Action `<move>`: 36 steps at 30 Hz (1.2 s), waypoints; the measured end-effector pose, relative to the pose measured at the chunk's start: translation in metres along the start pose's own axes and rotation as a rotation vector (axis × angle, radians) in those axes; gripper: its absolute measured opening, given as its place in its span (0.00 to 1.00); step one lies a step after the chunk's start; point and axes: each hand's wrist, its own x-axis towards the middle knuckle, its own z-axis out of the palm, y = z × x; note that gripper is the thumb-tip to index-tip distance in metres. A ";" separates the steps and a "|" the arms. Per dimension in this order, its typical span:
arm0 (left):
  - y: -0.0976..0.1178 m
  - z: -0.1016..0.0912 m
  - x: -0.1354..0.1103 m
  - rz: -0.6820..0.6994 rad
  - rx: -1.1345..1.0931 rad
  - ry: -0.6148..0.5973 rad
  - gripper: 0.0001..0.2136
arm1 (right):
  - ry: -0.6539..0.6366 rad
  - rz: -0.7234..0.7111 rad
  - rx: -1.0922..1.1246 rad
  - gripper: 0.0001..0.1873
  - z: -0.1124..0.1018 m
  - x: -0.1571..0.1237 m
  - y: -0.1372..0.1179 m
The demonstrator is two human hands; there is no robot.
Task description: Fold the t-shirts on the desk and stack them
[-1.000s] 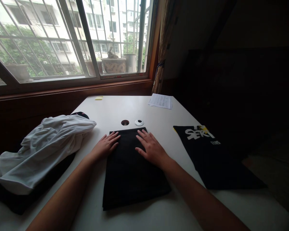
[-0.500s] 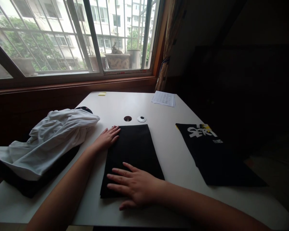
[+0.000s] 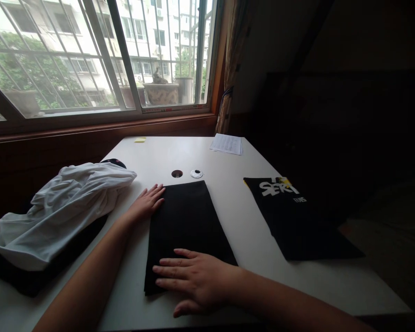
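White table (image 3: pixel 228 184) holds white shirt (image 3: pixel 62 207), printed garment (image 3: pixel 293 216).

Daylight from the window (image 3: pixel 100 60) lights the table (image 3: pixel 235 193); right side dark, edges bowed

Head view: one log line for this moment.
left hand: flat on folded black cloth, far-left corner | right hand: flat on near edge

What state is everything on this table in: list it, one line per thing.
black folded cloth, folded flat, under both hands.
left hand, open, flat at the cloth's far left corner.
right hand, open, flat on its near edge.
white garment, crumpled, unfolded.
printed black garment, folded flat, untouched.
cable hole, open, its cap lying beside it.
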 end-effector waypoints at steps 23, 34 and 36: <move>0.015 -0.014 -0.002 0.385 -0.155 -0.060 0.20 | 0.503 0.750 -0.265 0.19 -0.021 -0.143 0.031; 0.017 -0.014 -0.001 0.373 -0.184 -0.094 0.20 | 0.395 0.989 -0.562 0.38 0.032 -0.163 0.041; 0.017 -0.015 -0.001 0.373 -0.201 -0.095 0.20 | 0.428 0.995 -0.571 0.38 0.033 -0.165 0.037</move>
